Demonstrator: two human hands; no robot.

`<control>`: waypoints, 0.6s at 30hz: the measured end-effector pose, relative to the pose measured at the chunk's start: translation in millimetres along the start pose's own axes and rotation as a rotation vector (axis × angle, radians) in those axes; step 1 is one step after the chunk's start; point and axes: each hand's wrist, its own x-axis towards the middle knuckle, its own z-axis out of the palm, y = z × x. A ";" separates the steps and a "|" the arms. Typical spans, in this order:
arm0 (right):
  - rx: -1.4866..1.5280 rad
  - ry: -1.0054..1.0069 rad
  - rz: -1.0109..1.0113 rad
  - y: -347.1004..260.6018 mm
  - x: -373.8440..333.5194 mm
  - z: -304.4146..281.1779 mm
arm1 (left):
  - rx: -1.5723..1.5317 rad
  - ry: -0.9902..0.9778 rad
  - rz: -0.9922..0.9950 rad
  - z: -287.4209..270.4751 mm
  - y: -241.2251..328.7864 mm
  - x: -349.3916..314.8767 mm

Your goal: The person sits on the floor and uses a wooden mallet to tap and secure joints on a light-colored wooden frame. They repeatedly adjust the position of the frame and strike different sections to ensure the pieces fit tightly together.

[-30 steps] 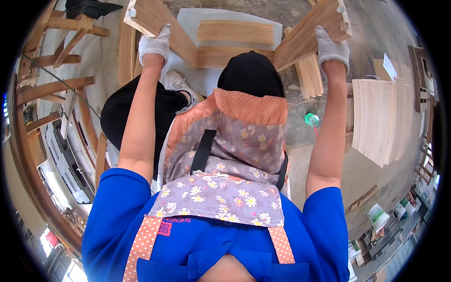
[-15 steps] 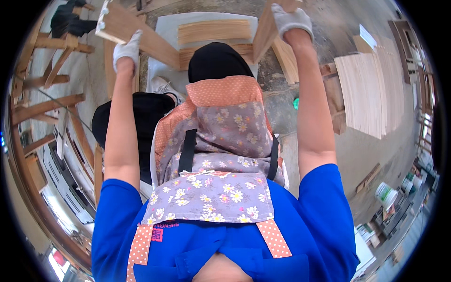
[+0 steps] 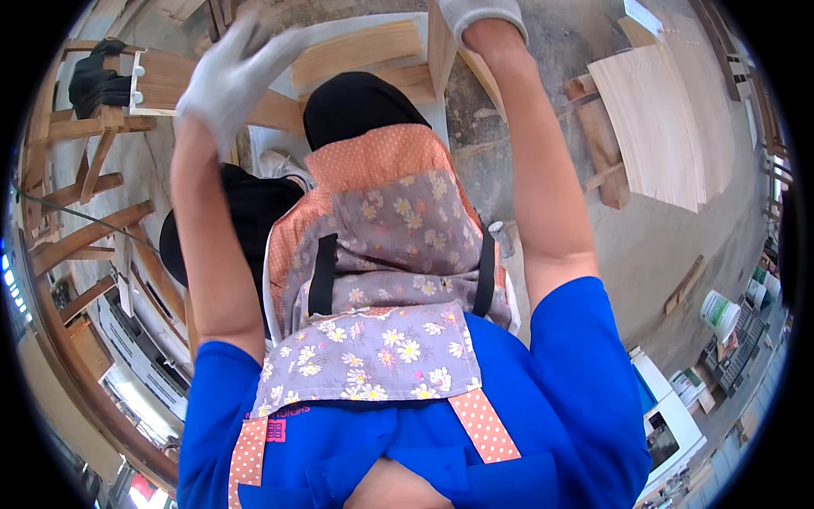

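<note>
The left hand [image 3: 233,81] is spread-fingered, seemingly free of the notched board [image 3: 161,81] behind it, while the right hand [image 3: 487,15] is cropped, its grip untellable, with the upright board [image 3: 440,51] at its left, so steady, even support seems wise.

left gloved hand [image 3: 222,89]: spread, blurred | right gloved hand [image 3: 485,12]: beside upright board [image 3: 440,53]

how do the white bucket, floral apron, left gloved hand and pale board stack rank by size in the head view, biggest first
1. floral apron
2. pale board stack
3. left gloved hand
4. white bucket

Apparent size only; nearness enlarges the apron.
</note>
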 end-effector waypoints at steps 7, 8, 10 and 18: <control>-0.093 -0.021 -0.428 27.6 17.2 33.1 | -0.405 0.075 -0.515 91.1 115.0 133.4; -0.031 0.000 -0.451 30.6 14.0 37.0 | -0.391 0.093 -0.502 98.3 122.9 141.1; -0.119 -0.062 -0.443 41.8 2.7 20.0 | -0.344 0.180 -0.471 112.9 125.2 150.5; 0.179 -0.888 0.629 222.9 -212.9 -1.8 | -0.213 0.342 -0.445 153.2 110.7 167.4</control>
